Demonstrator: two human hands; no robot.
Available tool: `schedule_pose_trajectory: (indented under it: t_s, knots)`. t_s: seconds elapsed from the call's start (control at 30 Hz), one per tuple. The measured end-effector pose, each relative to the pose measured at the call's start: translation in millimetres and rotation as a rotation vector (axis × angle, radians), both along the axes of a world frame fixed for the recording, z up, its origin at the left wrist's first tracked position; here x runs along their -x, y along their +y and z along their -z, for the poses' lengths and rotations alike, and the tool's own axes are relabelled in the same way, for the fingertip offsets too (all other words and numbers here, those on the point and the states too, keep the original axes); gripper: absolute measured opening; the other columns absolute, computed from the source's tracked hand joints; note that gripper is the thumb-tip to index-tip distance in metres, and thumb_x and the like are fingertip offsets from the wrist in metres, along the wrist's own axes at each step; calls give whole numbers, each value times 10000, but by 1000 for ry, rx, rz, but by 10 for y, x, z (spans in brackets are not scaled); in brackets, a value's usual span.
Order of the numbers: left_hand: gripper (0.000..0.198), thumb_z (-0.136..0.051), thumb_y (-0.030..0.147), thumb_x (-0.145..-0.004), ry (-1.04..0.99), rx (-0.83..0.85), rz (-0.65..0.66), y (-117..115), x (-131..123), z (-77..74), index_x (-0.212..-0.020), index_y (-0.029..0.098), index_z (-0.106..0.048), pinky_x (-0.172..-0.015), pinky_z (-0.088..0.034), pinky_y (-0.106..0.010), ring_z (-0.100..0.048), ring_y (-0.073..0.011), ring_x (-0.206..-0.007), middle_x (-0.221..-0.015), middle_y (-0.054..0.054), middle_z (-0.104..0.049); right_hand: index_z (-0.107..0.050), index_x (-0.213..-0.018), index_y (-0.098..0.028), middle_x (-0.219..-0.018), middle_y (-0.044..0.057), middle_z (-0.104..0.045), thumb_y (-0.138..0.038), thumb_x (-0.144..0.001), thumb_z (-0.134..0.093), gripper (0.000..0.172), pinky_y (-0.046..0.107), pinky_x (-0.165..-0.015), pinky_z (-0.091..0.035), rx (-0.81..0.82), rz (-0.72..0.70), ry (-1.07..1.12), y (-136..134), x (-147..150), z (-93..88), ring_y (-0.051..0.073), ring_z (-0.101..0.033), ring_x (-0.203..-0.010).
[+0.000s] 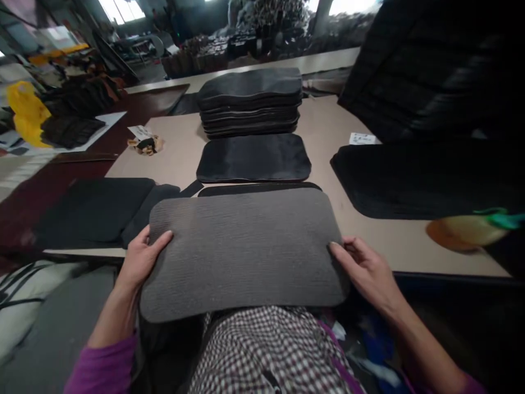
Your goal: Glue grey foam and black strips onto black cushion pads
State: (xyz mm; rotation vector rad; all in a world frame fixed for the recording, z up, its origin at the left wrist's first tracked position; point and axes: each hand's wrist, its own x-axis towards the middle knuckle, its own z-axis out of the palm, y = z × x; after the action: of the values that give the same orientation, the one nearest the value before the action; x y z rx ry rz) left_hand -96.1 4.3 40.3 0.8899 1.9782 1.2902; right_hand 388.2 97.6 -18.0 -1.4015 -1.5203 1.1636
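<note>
A grey ribbed panel [246, 251] with rounded corners is held up at the table's front edge, tilted toward me. My left hand [141, 254] grips its left edge, thumb on top and fingers underneath. On the right edge my right hand [363, 268] pinches the panel the same way. Just behind it a dark panel [262, 189] lies mostly hidden beneath. Farther back is a smooth black panel [254, 157] with the same rounded outline. Beyond that stands a stack of black panels [251, 104].
Black sheets [98, 210] lie at the left, and a pile of black pieces [410, 180] at the right. An orange-brown bottle with a green tip [467, 232] rests near the right front edge. A small crumpled bundle [145, 143] and a white label [363, 138] sit on the table.
</note>
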Motion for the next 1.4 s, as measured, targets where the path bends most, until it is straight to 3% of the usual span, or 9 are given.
schedule_pose_trajectory:
  t_s: [0.2, 0.27, 0.4, 0.5, 0.7, 0.87, 1.0, 1.2, 1.4]
  knots:
    - [756, -920, 540, -697, -214, 47, 124, 283, -116, 121, -1309, 148, -711, -890, -608, -340, -756, -266, -1029, -1216, -134, -784, -636, -1090, -257, -855, 33, -732, -654, -944, -657, 424, 300, -597, -542, 14, 112, -140, 22, -134, 98, 211, -675, -724]
    - [698, -870, 588, -740, -91, 92, 154, 317, -158, 162, -1263, 143, -742, -894, -598, -347, -747, -282, -1049, -1207, -132, -788, -650, -1057, -258, -866, 40, -746, -652, -939, -660, 411, 310, -622, -550, -1, 120, -180, 38, -157, 93, 219, -691, -739]
    - [562, -670, 653, -892, 382, 139, 201, 353, -213, 182, -1197, 190, -762, -906, -555, -316, -729, -266, -1060, -1173, -77, -792, -673, -1063, -262, -894, 39, -763, -640, -921, -682, 404, 321, -656, -570, 11, 121, -176, 96, -200, 46, 227, -717, -772]
    - [515, -590, 647, -944, 551, 183, 211, 391, -223, 156, -1172, 213, -751, -869, -535, -303, -730, -251, -985, -1104, -55, -798, -675, -1052, -266, -859, 34, -761, -645, -887, -711, 416, 337, -626, -575, 35, 150, -147, 177, -234, -17, 242, -720, -756]
    - [525, -566, 657, -956, 584, 219, 195, 561, -183, 195, -1222, 234, -726, -842, -524, -314, -729, -256, -953, -1108, -49, -798, -675, -1041, -270, -875, 38, -769, -677, -859, -718, 448, 343, -623, -558, 6, 178, -214, 452, -289, -85, 240, -714, -732]
    - [503, -537, 651, -966, 623, 264, 186, 722, -278, 260, -1159, 221, -715, -771, -497, -314, -713, -260, -866, -995, -65, -786, -662, -982, -274, -784, 13, -716, -708, -865, -697, 451, 329, -618, -510, -95, 138, -329, 751, -305, -48, 214, -658, -661]
    - [406, -494, 583, -1000, 712, 318, 211, 792, -377, 276, -1077, 235, -689, -711, -420, -298, -676, -249, -797, -897, -65, -744, -672, -986, -268, -822, 17, -735, -684, -905, -668, 424, 329, -641, -499, -97, 88, -386, 911, -310, 34, 222, -682, -704]
    - [322, -490, 531, -1018, 823, 376, 214, 841, -363, 318, -951, 244, -622, -648, -301, -283, -587, -216, -672, -755, -34, -636, -654, -992, -250, -892, 47, -753, -636, -938, -651, 390, 362, -718, -530, -167, 37, -453, 1002, -308, 223, 255, -723, -784]
    - [336, -479, 534, -1034, 833, 397, 214, 854, -330, 351, -994, 234, -626, -646, -293, -284, -585, -218, -671, -761, -41, -642, -643, -979, -265, -893, 46, -740, -633, -955, -622, 369, 382, -727, -518, -171, 31, -494, 994, -286, 191, 265, -717, -791]
